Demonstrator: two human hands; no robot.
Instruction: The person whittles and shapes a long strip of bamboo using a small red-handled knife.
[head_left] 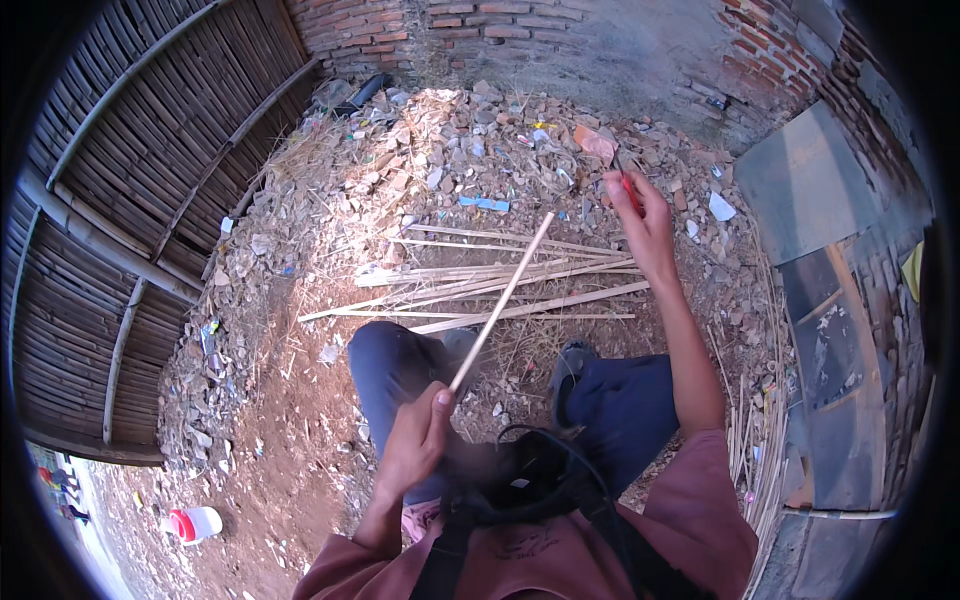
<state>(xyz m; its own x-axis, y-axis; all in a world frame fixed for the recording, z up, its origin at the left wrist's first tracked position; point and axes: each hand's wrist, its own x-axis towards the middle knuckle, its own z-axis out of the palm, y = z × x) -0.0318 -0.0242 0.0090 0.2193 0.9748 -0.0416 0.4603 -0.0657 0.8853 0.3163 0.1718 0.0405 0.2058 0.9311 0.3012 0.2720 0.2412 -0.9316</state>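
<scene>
My left hand (415,435) is closed around the lower end of a pale bamboo strip (503,298), which slants up and away to the right. Out to the right, my raised right hand (645,225) grips a red-handled tool (629,188) with a narrow dark tip pointing away from me. Fingers cover much of that tool, so its exact kind is unclear. The tool and the held strip are apart. Beyond my bent knees, a loose pile of split bamboo strips (470,290) lies across the ground, several of them crossing.
Rubble and litter (480,150) cover the ground up to a brick wall (500,25). A bamboo-slat wall (150,130) rises on the left. Flat grey panels (810,190) lean at the right, near more thin strips (745,430). A red-and-white container (195,524) lies at lower left.
</scene>
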